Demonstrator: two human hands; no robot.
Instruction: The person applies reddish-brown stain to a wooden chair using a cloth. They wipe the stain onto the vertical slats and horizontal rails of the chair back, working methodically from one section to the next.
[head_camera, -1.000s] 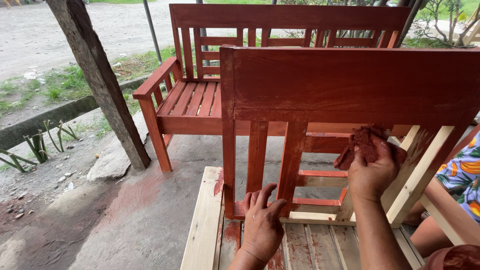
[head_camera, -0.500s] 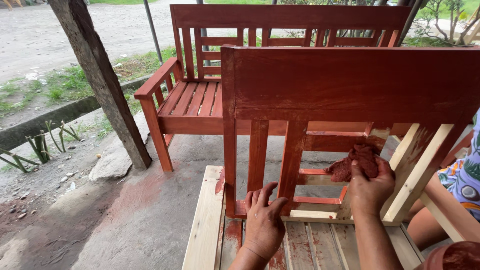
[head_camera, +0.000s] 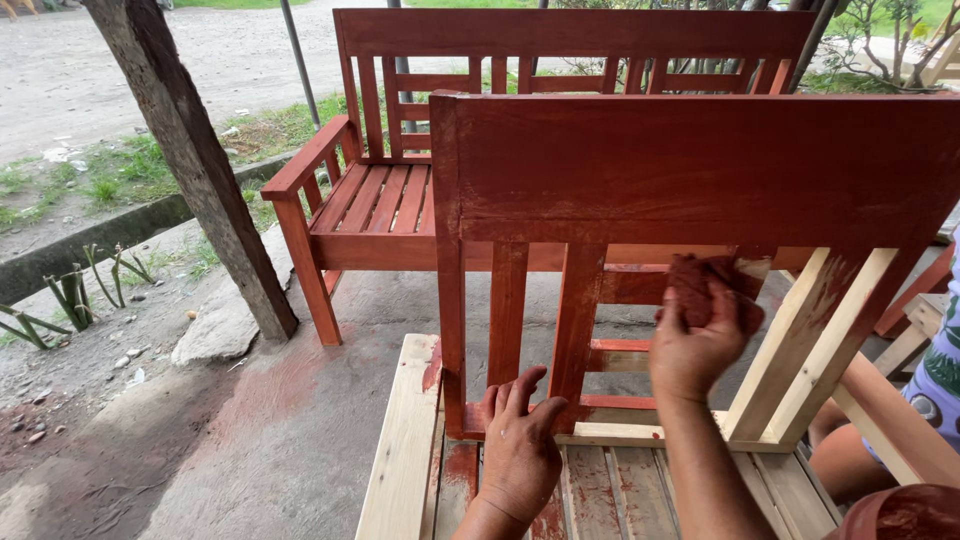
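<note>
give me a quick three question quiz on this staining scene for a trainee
1. True or false: the right hand presses a red-stained rag against the chair frame.
2. Where does the left hand rest?
A. on the finished bench's armrest
B. at the foot of the frame's stained slats
C. on the tree trunk
3. Fill in: the frame's right-side slats are mostly ______ wood.

Key:
1. True
2. B: its fingers lie on the lower rail, by the pale workbench.
3. Bare, with only smears of stain. The finished bench behind is fully red.
</note>
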